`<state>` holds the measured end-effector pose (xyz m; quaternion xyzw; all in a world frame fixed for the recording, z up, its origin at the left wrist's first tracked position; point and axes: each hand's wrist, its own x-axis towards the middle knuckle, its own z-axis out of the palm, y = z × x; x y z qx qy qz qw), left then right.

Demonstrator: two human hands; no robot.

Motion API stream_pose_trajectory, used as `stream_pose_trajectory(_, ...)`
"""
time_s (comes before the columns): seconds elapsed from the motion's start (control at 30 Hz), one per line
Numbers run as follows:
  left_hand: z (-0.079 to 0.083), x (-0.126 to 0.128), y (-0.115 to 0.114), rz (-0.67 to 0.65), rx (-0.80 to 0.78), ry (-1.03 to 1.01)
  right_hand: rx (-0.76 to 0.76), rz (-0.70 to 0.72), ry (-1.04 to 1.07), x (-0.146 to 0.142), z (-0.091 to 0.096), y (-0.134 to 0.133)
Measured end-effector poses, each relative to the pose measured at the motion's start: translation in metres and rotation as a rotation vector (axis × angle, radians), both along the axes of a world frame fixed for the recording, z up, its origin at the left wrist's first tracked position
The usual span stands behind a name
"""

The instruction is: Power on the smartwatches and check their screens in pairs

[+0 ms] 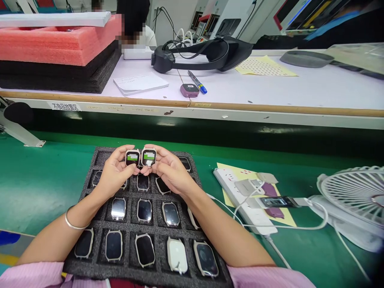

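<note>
Two smartwatch bodies without straps are held side by side over the far part of a black foam tray. My left hand [115,170] is closed on the left smartwatch [132,158], thumb at its lower edge. In my right hand [168,168] is the right smartwatch [149,157], pinched the same way. Both screens are lit with a green band. Below, the foam tray [129,220] holds several more watch bodies in square pockets, most with dark screens up. One watch body [177,255] shows a white face. My forearms hide some pockets.
A white power strip [243,200] with plugs and cables lies right of the tray, beside a white fan [357,200]. On the raised shelf are a black headset [204,54], a notepad [141,83], a marker [197,82] and stacked pink foam [60,42]. A person sits beyond.
</note>
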<state>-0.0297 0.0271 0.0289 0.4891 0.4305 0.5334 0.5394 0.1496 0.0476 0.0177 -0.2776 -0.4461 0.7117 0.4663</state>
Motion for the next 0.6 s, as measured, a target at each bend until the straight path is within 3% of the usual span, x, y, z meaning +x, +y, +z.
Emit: stream_pose_trajectory(0.6,0.0026,0.0005,-0.0016,0.009,-0.012,0.017,-0.045,0.007,0.015,0.0009,0.003,-0.0013)
